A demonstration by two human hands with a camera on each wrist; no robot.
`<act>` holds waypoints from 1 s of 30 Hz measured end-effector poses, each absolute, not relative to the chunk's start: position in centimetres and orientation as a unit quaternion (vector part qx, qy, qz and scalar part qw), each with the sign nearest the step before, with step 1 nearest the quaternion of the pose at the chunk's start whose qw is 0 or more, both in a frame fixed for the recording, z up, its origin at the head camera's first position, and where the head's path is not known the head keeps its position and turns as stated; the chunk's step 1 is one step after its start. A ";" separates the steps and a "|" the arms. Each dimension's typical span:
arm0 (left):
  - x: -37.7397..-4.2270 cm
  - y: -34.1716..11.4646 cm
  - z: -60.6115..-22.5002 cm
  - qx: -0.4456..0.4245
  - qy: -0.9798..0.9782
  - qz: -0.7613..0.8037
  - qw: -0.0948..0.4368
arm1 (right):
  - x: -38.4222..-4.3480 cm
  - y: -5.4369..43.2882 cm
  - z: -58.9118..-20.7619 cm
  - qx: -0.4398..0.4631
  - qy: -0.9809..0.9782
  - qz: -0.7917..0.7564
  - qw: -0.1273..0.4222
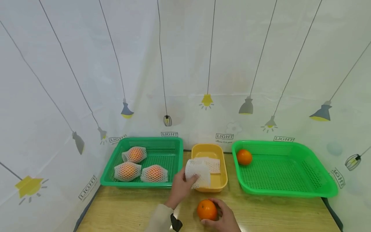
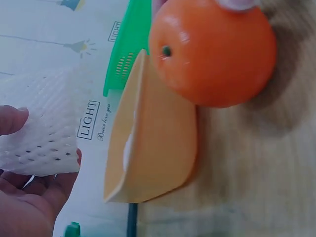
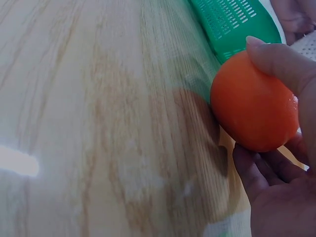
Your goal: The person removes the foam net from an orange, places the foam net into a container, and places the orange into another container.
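Observation:
My left hand (image 1: 181, 187) pinches a white foam net sleeve (image 1: 198, 172), thumb on one side and fingers behind it, over the front of the yellow bin (image 1: 225, 180). Another white foam net (image 1: 214, 165) lies in that bin. My right hand (image 1: 224, 217) holds an orange (image 1: 206, 209) low over the wooden table, thumb and fingers curled round its side. In the right wrist view the thumb lies across the top of the orange (image 3: 254, 103), with fingers beneath. The left wrist view shows the orange's green stem spot and the netting (image 2: 44, 123) in the left hand.
A dark green basket (image 1: 174, 161) at the left holds several net-wrapped fruits (image 1: 127, 171). At the right, a bright green basket (image 1: 287, 193) contains one bare orange (image 1: 244, 157). Behind them hangs a white curtain (image 1: 185, 64) printed with lamps. The wooden table (image 1: 130, 206) extends in front.

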State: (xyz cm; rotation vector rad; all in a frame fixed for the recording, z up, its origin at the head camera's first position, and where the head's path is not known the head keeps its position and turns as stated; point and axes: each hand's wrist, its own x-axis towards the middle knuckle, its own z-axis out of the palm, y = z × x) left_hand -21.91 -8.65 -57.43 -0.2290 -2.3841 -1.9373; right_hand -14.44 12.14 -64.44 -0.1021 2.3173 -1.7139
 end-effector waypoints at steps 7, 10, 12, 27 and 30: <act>-25.3 -8.0 -55.0 -0.068 -0.811 -0.580 0.027 | -14.5 12.0 -64.2 -0.030 0.803 -0.581 0.128; -26.8 -7.6 -54.2 -0.058 -0.830 -0.554 0.034 | -14.6 11.9 -64.2 -0.027 0.809 -0.575 0.123; -27.8 -7.4 -53.9 -0.064 -0.840 -0.537 0.040 | -14.6 12.0 -64.3 -0.027 0.811 -0.572 0.122; -34.6 -5.9 -54.3 -0.156 -0.930 -0.326 0.071 | -14.4 12.0 -64.5 -0.012 0.804 -0.577 0.142; -35.5 -5.3 -54.2 -0.169 -0.944 -0.275 0.070 | -14.4 12.1 -64.4 -0.010 0.803 -0.578 0.141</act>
